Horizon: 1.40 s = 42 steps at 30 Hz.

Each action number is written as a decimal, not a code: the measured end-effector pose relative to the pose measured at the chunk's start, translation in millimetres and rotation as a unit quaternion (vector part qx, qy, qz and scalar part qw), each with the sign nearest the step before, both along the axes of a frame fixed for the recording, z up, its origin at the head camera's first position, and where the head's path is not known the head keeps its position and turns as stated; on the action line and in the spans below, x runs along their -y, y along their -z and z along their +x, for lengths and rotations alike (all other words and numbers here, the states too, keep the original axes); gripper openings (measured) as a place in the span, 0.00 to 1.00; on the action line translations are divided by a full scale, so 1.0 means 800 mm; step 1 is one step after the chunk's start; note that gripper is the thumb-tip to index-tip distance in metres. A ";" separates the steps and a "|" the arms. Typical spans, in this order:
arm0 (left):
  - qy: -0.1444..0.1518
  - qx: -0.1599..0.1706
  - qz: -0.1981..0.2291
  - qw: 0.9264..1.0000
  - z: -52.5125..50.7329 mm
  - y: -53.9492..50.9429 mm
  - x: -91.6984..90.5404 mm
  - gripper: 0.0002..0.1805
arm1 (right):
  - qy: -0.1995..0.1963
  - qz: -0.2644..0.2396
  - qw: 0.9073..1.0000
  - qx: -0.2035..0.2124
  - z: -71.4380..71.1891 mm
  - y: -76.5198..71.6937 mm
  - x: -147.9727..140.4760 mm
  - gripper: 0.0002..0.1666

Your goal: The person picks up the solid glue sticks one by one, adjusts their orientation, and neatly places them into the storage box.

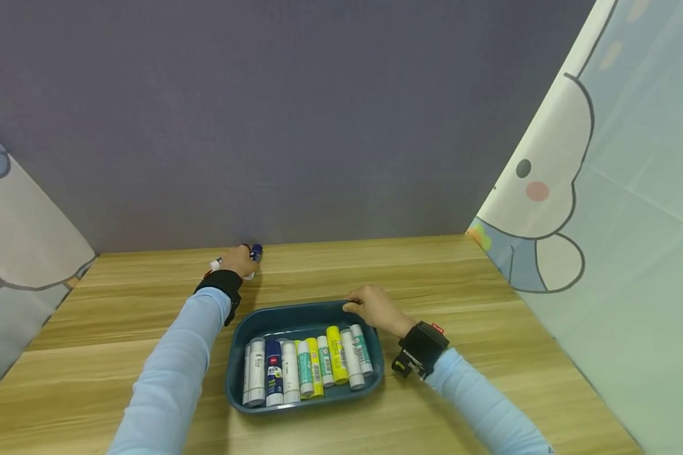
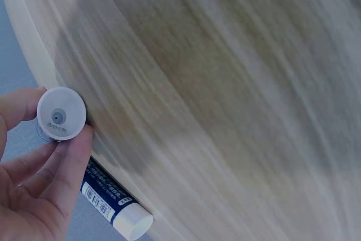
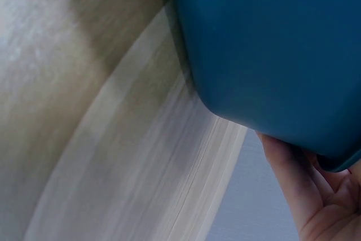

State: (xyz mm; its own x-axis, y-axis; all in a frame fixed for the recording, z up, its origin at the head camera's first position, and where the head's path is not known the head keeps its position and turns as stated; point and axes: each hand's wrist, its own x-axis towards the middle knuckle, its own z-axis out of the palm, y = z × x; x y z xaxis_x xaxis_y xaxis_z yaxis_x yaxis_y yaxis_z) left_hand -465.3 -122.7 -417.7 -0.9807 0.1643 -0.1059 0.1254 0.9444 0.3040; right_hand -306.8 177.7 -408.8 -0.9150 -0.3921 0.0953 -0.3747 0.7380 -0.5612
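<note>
My left hand [image 1: 239, 260] is at the far edge of the table, left of centre. Its thumb and fingertips pinch a glue stick [image 2: 62, 114], whose round white end faces the left wrist camera; the rest is mostly hidden. Just beyond those fingers lies a dark blue glue stick [image 2: 107, 195] with a white end. My right hand [image 1: 377, 309] holds the far right rim of a dark teal plastic bin [image 1: 233, 379], thumb on the inside and fingers outside. Several glue sticks sit in the bin, among them a blue one [image 1: 274, 373], a yellow one [image 1: 336, 355] and a white one [image 1: 257, 371].
The wooden table [image 1: 461, 291] carries the bin near its front middle. A grey panel [image 1: 296, 126] rises along the back edge. Cartoon-printed sheets [image 1: 632, 253] stand at both sides.
</note>
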 end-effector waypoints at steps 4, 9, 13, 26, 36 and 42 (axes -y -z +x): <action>-0.002 0.000 0.004 1.000 0.002 -0.004 0.001 0.27 | -0.005 -0.003 1.000 0.002 -0.001 0.000 -0.001 0.08; -0.002 0.008 0.010 1.000 0.009 -0.017 -0.004 0.25 | -0.003 0.000 1.000 0.000 -0.004 0.000 -0.001 0.09; 0.004 0.008 0.014 1.000 0.011 -0.026 -0.009 0.23 | 0.003 0.004 1.000 0.004 -0.007 -0.001 -0.001 0.09; 0.034 0.033 0.026 0.999 0.010 -0.059 -0.021 0.22 | 0.016 0.005 1.000 0.017 -0.018 0.000 -0.003 0.12; 0.056 0.059 0.040 0.996 0.020 -0.089 -0.039 0.17 | 0.011 0.013 1.000 0.018 -0.026 0.000 -0.011 0.14; 0.088 0.069 0.032 0.993 0.038 -0.105 -0.047 0.18 | 0.007 0.012 1.000 0.011 -0.031 -0.001 -0.012 0.10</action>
State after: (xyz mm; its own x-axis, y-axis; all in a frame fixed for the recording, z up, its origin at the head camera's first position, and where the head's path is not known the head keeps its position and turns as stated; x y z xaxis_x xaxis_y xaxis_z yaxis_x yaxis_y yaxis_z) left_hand -435.3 -84.7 -333.7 -0.9128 0.3433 -0.2211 0.2406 0.8897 0.3881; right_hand -331.2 187.0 -407.8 -0.9219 -0.3818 0.0657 -0.3525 0.7565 -0.5508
